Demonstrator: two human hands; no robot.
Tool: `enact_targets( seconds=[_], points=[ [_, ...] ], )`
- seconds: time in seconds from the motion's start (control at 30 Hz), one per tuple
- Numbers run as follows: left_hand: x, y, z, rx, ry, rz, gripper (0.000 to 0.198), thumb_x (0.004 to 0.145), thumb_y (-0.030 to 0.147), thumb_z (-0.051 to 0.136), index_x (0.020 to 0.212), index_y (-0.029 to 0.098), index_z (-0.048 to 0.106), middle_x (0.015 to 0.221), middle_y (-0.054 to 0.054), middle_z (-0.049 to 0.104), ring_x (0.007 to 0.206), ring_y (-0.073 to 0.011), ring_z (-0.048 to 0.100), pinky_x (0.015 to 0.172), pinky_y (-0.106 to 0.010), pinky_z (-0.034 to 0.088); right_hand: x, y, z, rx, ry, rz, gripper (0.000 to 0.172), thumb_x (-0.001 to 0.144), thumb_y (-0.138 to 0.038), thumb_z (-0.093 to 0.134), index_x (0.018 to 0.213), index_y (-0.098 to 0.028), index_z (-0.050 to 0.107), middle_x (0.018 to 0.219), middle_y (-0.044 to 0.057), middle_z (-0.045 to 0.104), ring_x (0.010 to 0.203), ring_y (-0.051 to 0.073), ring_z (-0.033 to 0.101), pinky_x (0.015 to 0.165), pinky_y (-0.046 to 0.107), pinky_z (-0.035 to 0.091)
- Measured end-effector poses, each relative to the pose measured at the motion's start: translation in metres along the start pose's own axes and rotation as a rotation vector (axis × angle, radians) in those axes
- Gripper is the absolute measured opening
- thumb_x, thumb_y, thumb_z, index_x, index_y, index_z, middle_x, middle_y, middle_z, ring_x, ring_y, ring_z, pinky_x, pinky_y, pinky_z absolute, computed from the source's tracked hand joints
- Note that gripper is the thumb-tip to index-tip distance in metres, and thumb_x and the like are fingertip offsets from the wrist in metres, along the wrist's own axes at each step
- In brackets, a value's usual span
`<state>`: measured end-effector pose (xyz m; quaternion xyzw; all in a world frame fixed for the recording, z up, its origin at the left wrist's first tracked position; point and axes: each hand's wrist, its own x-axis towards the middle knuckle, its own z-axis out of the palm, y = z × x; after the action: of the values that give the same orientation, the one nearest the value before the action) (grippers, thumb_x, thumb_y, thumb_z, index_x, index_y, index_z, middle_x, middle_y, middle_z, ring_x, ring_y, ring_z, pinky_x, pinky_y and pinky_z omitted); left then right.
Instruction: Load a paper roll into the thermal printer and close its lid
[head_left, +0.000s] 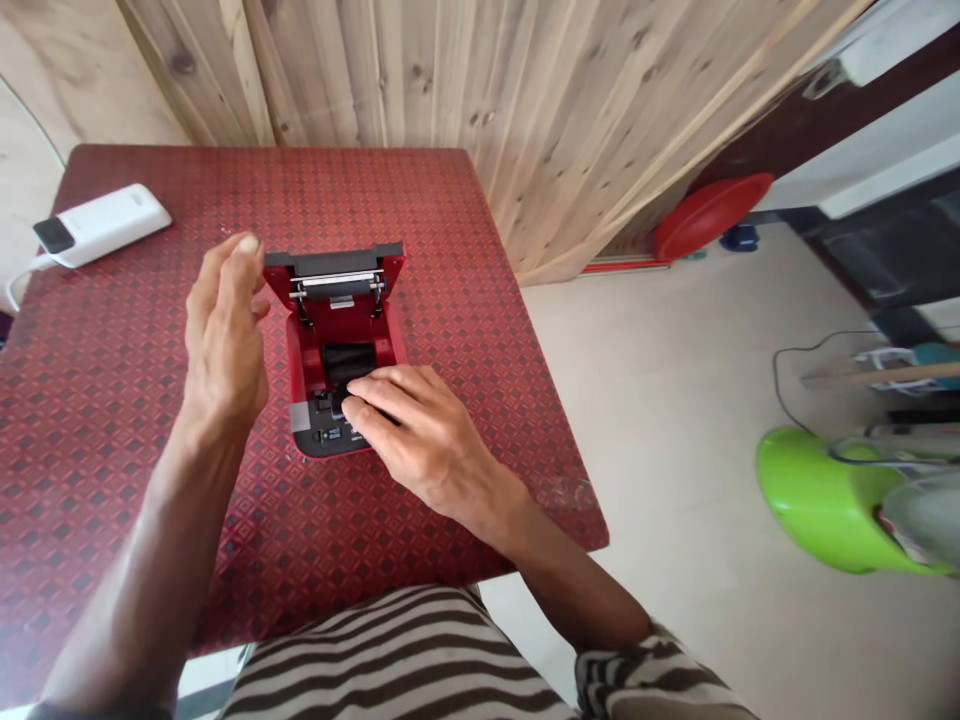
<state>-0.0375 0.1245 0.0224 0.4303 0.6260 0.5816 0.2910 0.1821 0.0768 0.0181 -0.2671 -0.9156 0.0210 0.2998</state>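
Observation:
A small red and black receipt printer (pixel 307 350) sits on the table with its lid (pixel 341 310) raised, showing the roller (pixel 337 286) on the lid and a dark paper bay (pixel 349 362). My left hand (pixel 225 330) is upright at the lid's left edge, fingers stretched up and holding nothing. Whether it touches the lid I cannot tell. From the right, my right hand (pixel 424 435) reaches over the printer's front, thumb and finger on a small black part at the bay's front edge. That hand hides the printer's front right corner.
A white power bank (pixel 112 222) with a cable lies at the left of the red patterned table (pixel 450 240). Behind stands a wooden plank wall (pixel 450 70). On the floor at right are a red basin (pixel 709 215) and a bright green plastic item (pixel 810 500).

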Motion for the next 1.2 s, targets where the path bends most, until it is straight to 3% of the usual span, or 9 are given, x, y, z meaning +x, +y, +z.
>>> enact_targets(
  seconds=[0.13, 0.27, 0.37, 0.5, 0.57, 0.73, 0.9, 1.07, 1.2],
  points=[
    [0.01, 0.007, 0.018, -0.076, -0.004, -0.074, 0.045, 0.106, 0.041, 0.059, 0.132, 0.006, 0.071, 0.123, -0.013, 0.075, 0.114, -0.0249, 0.07, 0.094, -0.039, 0.055, -0.004, -0.007, 0.001, -0.104, 0.034, 0.005, 0.023, 0.113, -0.012, 0.058, 0.11, -0.019, 0.079, 0.109, 0.006, 0.081, 0.097, 0.021, 0.066, 0.082, 0.038, 0.054],
    [-0.026, 0.001, 0.01, -0.161, 0.013, -0.105, 0.035, 0.096, 0.035, 0.068, 0.128, 0.021, 0.074, 0.138, -0.008, 0.073, 0.134, -0.0275, 0.067, 0.108, -0.04, 0.056, -0.006, -0.012, 0.0, -0.117, 0.072, -0.016, 0.023, 0.112, -0.011, 0.057, 0.11, -0.016, 0.08, 0.101, 0.005, 0.079, 0.092, 0.019, 0.065, 0.079, 0.036, 0.053],
    [-0.058, -0.008, -0.002, -0.214, -0.013, -0.191, 0.053, 0.084, 0.031, 0.077, 0.137, 0.028, 0.07, 0.151, -0.006, 0.07, 0.145, -0.0297, 0.063, 0.122, -0.044, 0.051, -0.008, -0.014, 0.003, -0.133, 0.089, -0.008, 0.024, 0.113, -0.012, 0.057, 0.109, -0.018, 0.079, 0.098, 0.004, 0.079, 0.091, 0.019, 0.065, 0.078, 0.036, 0.053],
    [-0.082, -0.016, -0.013, -0.186, -0.142, -0.314, 0.072, 0.083, 0.037, 0.082, 0.151, 0.028, 0.064, 0.155, -0.01, 0.069, 0.139, -0.031, 0.067, 0.114, -0.044, 0.057, -0.014, -0.015, 0.008, -0.103, 0.058, 0.071, 0.023, 0.112, -0.013, 0.058, 0.115, -0.023, 0.078, 0.097, 0.003, 0.079, 0.087, 0.019, 0.066, 0.078, 0.038, 0.053],
    [-0.085, -0.018, -0.015, -0.179, -0.201, -0.31, 0.066, 0.088, 0.041, 0.08, 0.151, 0.027, 0.066, 0.151, -0.01, 0.072, 0.131, -0.0299, 0.071, 0.107, -0.042, 0.06, -0.015, -0.016, 0.01, -0.082, 0.086, 0.109, 0.023, 0.111, -0.012, 0.06, 0.118, -0.025, 0.078, 0.1, 0.003, 0.08, 0.09, 0.019, 0.069, 0.081, 0.038, 0.056],
    [-0.087, -0.021, -0.015, -0.168, -0.189, -0.269, 0.067, 0.092, 0.044, 0.078, 0.155, 0.026, 0.066, 0.15, -0.01, 0.073, 0.126, -0.0286, 0.074, 0.105, -0.04, 0.061, -0.015, -0.016, 0.009, -0.01, 0.096, 0.228, 0.017, 0.109, -0.017, 0.066, 0.121, -0.024, 0.077, 0.14, 0.012, 0.079, 0.134, 0.028, 0.071, 0.111, 0.048, 0.059],
    [-0.089, -0.029, -0.014, -0.145, -0.176, -0.232, 0.067, 0.094, 0.041, 0.077, 0.159, 0.028, 0.064, 0.153, -0.008, 0.072, 0.13, -0.0282, 0.073, 0.107, -0.038, 0.06, -0.015, -0.016, 0.012, -0.025, 0.124, 0.199, 0.019, 0.109, -0.014, 0.065, 0.121, -0.019, 0.078, 0.134, 0.014, 0.083, 0.127, 0.029, 0.078, 0.108, 0.046, 0.063],
    [-0.091, -0.029, -0.016, -0.13, -0.146, -0.272, 0.064, 0.093, 0.043, 0.079, 0.154, 0.029, 0.068, 0.148, -0.007, 0.075, 0.125, -0.0294, 0.075, 0.105, -0.041, 0.062, -0.018, -0.018, 0.01, 0.068, 0.106, 0.244, 0.028, 0.11, -0.014, 0.062, 0.135, -0.02, 0.073, 0.14, 0.014, 0.081, 0.135, 0.028, 0.075, 0.114, 0.048, 0.063],
    [-0.098, -0.029, -0.026, -0.249, -0.135, -0.284, 0.055, 0.091, 0.042, 0.08, 0.144, 0.027, 0.076, 0.151, -0.009, 0.073, 0.139, -0.0319, 0.069, 0.117, -0.046, 0.057, -0.029, -0.019, 0.005, 0.134, 0.281, 0.277, 0.04, 0.106, -0.012, 0.068, 0.145, -0.022, 0.066, 0.136, 0.013, 0.082, 0.13, 0.028, 0.076, 0.112, 0.049, 0.064]
  ],
)
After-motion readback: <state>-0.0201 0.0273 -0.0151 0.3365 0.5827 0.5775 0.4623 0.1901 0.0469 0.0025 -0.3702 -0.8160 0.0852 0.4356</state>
